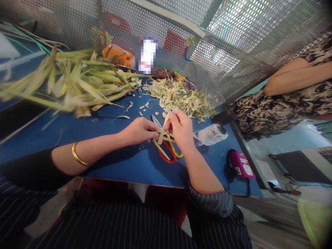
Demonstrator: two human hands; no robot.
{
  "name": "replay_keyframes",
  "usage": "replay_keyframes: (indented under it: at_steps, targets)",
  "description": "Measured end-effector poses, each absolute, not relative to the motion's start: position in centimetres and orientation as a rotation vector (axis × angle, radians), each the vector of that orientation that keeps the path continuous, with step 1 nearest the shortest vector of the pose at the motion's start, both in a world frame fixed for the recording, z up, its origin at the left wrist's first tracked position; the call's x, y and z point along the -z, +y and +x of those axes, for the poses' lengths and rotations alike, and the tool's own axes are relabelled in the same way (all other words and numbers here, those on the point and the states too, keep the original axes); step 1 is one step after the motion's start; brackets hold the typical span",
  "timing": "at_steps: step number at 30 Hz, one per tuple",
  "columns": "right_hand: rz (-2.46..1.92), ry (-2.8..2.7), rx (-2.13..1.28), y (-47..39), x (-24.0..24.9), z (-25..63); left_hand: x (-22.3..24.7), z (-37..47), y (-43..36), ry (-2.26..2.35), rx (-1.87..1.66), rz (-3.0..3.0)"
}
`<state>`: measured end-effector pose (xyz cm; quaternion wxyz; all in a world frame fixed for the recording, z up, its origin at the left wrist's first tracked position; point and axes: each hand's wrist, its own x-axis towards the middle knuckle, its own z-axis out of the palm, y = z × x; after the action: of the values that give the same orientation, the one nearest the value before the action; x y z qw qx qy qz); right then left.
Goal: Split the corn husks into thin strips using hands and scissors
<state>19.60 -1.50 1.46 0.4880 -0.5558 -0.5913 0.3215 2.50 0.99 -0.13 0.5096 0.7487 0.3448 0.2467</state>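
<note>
Pale green husk strips (pixel 161 136), crossed over each other, are pinched between my two hands above the blue table. My left hand (pixel 140 130) grips them from the left, thumb and fingers pressed together. From the right, my right hand (pixel 181 129) pinches the upper end of a folded strip. Under the hands lies a pair of scissors (pixel 169 156) with one red and one yellow handle; the hands and strips hide part of it. Beyond the hands is a heap of shredded husk trimmings (pixel 178 95). A large pile of long husks (pixel 77 83) lies to the left.
A white thread bundle (pixel 211 135) and a magenta box with a dark strap (pixel 242 164) lie on the right. An orange object (pixel 118 55) and a blurred-out bright screen (pixel 147 55) stand before the perforated metal panel (pixel 168 20). Another person's arm (pixel 298 74) is at right.
</note>
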Motion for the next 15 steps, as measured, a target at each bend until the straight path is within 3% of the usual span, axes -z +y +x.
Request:
replay_keyframes:
  at_steps: [15]
  targets:
    - [-1.105, -1.503, -0.794, -1.5, -1.2, 19.2, -0.9, 2.2, 1.1, 0.729, -0.478, 1.466]
